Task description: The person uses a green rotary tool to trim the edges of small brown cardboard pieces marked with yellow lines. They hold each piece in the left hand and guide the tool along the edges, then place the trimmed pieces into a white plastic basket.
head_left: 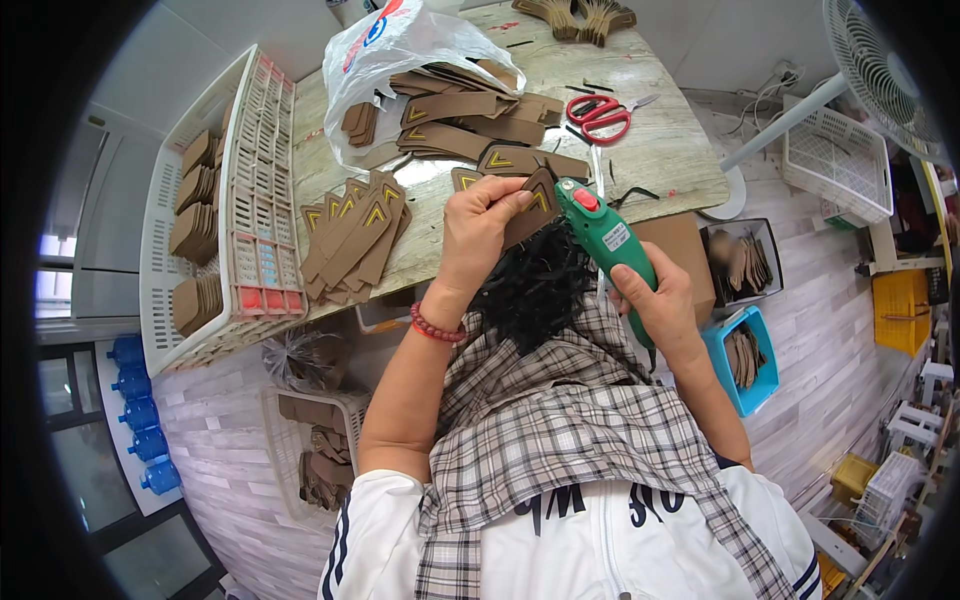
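My left hand point(476, 228) is closed, pinching a brown strap-like piece point(536, 208) with a yellow V mark near its pointed end. Wrapped in my right hand point(662, 298) is a green handheld electric cutter point(608, 236) with a red switch. Its head meets the edge of the brown piece, though the exact contact is too small to make out. Below them, a heap of black strip scraps point(535, 290) lies on my checked apron point(560, 440). Finished-looking brown pieces with yellow marks form a fanned pile point(355, 235) left of my left hand.
On the table point(660, 120), a white plastic bag point(400, 50) spills more brown pieces point(460, 115); red-handled scissors point(605, 118) lie to the right. A white crate point(265, 200) holds stacks at the left. A blue bin point(765, 375) and a fan point(890, 70) stand at the right.
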Action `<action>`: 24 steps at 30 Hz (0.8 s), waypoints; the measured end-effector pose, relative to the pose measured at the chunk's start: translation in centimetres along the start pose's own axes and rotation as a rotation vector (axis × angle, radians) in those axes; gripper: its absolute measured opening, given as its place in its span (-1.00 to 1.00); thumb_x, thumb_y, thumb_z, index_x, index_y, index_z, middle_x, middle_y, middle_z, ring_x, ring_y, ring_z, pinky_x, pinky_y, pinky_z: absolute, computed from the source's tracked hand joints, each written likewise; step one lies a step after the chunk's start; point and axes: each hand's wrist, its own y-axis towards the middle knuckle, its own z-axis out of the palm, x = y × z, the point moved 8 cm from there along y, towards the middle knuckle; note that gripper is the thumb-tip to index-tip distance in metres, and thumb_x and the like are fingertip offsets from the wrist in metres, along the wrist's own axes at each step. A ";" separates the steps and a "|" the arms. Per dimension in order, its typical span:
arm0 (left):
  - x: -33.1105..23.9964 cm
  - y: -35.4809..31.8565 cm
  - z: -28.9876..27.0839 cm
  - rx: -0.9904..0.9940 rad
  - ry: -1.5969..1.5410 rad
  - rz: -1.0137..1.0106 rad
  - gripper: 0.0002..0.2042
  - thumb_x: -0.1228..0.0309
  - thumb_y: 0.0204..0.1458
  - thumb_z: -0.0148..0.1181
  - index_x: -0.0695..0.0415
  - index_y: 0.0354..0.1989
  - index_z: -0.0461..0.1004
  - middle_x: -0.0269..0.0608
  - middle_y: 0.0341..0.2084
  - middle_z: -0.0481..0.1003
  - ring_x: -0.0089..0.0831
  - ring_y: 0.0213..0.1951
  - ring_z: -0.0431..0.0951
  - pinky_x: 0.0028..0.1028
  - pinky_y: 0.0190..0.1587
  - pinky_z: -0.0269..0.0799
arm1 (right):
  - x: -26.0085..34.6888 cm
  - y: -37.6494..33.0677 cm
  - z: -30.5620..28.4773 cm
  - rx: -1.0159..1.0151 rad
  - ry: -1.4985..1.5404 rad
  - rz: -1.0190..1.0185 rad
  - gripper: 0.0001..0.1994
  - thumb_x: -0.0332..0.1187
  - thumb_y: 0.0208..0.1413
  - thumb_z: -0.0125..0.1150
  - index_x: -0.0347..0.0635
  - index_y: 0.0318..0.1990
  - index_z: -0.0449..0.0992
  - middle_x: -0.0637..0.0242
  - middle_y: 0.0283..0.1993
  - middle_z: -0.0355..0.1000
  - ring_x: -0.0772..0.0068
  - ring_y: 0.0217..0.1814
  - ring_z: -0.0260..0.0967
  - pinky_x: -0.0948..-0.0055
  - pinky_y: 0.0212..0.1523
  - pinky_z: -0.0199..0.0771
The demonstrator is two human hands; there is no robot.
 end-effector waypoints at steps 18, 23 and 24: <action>9.9 -3.1 -8.3 -0.510 -0.822 -0.489 -0.92 0.52 0.05 0.02 0.25 -0.33 0.39 -0.09 -0.46 0.49 -0.17 -0.32 0.54 -0.19 -0.24 0.51 | -0.5 -0.7 0.2 -0.024 0.011 0.006 -0.61 -0.18 0.09 0.30 -0.31 -0.08 0.47 0.48 -0.52 0.37 0.74 -0.56 0.23 0.65 -0.54 0.27; 10.1 -6.1 0.3 -0.162 -1.218 -0.766 -0.93 0.51 0.02 0.15 0.18 -0.34 0.41 -0.17 -0.46 0.46 -0.33 -0.40 0.43 -0.39 -0.34 0.35 | -0.8 -1.0 0.5 -0.025 -0.017 0.014 -0.61 -0.18 0.09 0.30 -0.32 -0.06 0.47 0.48 -0.51 0.37 0.75 -0.55 0.24 0.65 -0.53 0.27; 8.9 -5.8 1.2 -0.130 -1.244 -0.723 -0.92 0.52 0.02 0.16 0.17 -0.32 0.41 -0.20 -0.46 0.46 -0.35 -0.41 0.42 -0.40 -0.34 0.34 | -1.0 -1.0 0.4 -0.034 -0.015 0.022 -0.61 -0.18 0.09 0.30 -0.32 -0.06 0.46 0.47 -0.52 0.37 0.74 -0.55 0.24 0.65 -0.53 0.27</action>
